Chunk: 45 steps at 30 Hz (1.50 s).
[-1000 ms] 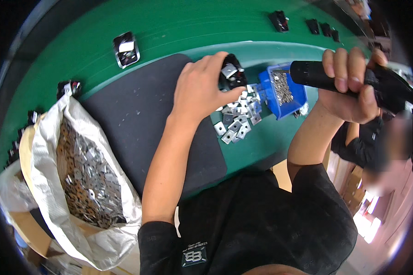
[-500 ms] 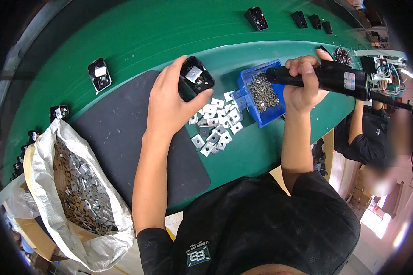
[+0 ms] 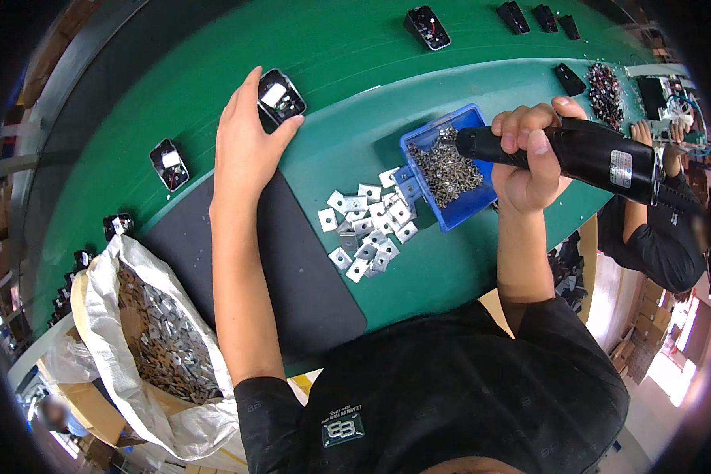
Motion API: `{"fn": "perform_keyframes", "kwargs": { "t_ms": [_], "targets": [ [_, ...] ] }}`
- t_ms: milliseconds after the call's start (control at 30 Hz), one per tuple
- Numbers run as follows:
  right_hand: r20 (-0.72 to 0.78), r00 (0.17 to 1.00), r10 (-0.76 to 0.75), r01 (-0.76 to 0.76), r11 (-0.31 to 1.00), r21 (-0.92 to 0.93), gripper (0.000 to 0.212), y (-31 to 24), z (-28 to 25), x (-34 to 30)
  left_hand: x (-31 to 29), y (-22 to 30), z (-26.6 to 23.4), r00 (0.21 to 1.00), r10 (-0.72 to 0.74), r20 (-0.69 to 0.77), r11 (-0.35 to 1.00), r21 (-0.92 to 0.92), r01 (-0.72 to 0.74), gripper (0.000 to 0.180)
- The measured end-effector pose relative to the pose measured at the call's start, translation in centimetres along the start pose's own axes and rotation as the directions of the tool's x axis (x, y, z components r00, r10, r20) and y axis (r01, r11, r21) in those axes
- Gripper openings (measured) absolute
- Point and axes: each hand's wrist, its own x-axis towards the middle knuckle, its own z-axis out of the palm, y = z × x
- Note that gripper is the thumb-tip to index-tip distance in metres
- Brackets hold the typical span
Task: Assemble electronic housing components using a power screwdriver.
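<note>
My left hand (image 3: 249, 142) is at the near side of the green belt, its thumb and fingers around a small black plastic housing (image 3: 291, 109). A pale rectangular piece shows inside that open housing. In my right hand (image 3: 533, 158) is a black electric screwdriver (image 3: 588, 154), lying crosswise with its front end over the blue bin (image 3: 475, 219). Small metal screws (image 3: 446, 170) fill much of the bin. Left of the bin, square metal plates with holes (image 3: 363, 225) lie in a loose pile on the green table.
More black housings (image 3: 170, 164) sit along the green belt (image 3: 213, 87), including one at the far side (image 3: 427, 28). A dark mat (image 3: 308, 276) covers the table's left part. A white sack (image 3: 110, 332) of metal plates stands at left. Another person (image 3: 656, 245) is at right.
My left hand has carried the black housing left and away from me, from above the plate pile to the belt. The right hand still holds the screwdriver at the bin.
</note>
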Motion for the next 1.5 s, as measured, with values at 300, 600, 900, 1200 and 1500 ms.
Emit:
{"fn": "perform_keyframes", "kwargs": {
  "t_ms": [300,600,900,1200,1500],
  "targets": [
    [0.168,0.984,0.067,-0.106,0.967,0.233,0.047,-3.6,-0.7,0.6,-4.0,7.1,-1.1,0.975,0.185,-0.121,0.961,-0.185,-0.205,0.046],
    [0.357,0.932,0.065,-0.173,0.945,0.279,0.048,-5.5,-0.9,1.4,-5.3,11.9,2.8,0.933,0.356,-0.056,0.896,-0.261,-0.358,0.027],
    [0.378,0.923,0.071,-0.185,0.944,0.273,0.048,-6.0,-1.9,1.5,-5.5,12.2,4.3,0.939,0.331,-0.09,0.876,-0.34,-0.341,0.021],
    [0.23,0.967,0.108,-0.19,0.91,0.37,0.041,-6.8,-0.4,1.3,-6.4,11.7,4.5,0.952,0.285,-0.11,0.84,-0.45,-0.303,0.021],
    [0.285,0.949,0.132,-0.247,0.874,0.419,0.041,-7.3,0.9,1.5,-7.7,11.7,3.8,0.997,0.076,-0.015,0.689,-0.722,-0.063,0.02]
  ]
}}
